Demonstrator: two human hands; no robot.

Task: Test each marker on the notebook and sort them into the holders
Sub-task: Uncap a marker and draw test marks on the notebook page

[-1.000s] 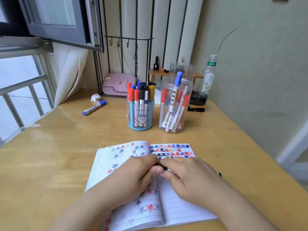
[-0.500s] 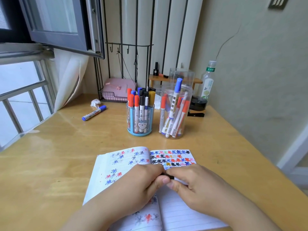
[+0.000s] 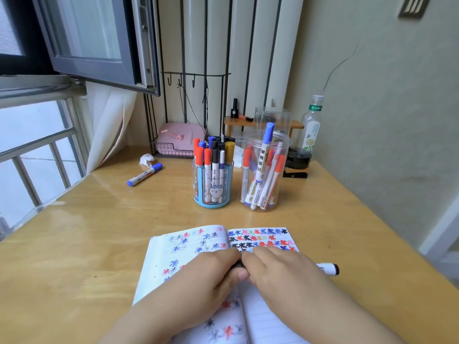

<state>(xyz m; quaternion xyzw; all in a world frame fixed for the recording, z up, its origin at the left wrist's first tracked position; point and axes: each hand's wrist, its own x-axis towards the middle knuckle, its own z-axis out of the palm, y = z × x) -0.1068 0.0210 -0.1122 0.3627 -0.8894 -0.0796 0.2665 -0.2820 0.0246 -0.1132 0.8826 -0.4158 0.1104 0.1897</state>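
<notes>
We have both hands meeting over the open notebook (image 3: 188,247), which lies near us on the tabletop (image 3: 74,244). The right hand (image 3: 285,274) is curled round a black marker (image 3: 327,268) — its white barrel and dark end stick out to the right past the knuckles. The left hand (image 3: 206,276) pinches the marker's other end, a dark bit just showing between the two thumbs (cap or tip, we cannot tell which).

The marker looks light, stiff and smooth, so we judge it will slip a little if held loosely; a firm hold on the mid-barrel with one hand and on the cap with the other suits a straight pull or push. The notebook is thin and soft and could slide or crease under pressure.

Farther off stand the two holders — a blue holder (image 3: 213,184) on the left and a clear jar (image 3: 263,175) just beside it on the right, both with markers upright or leaning inside. A blue marker (image 3: 145,174) lies loose at far left.
</notes>
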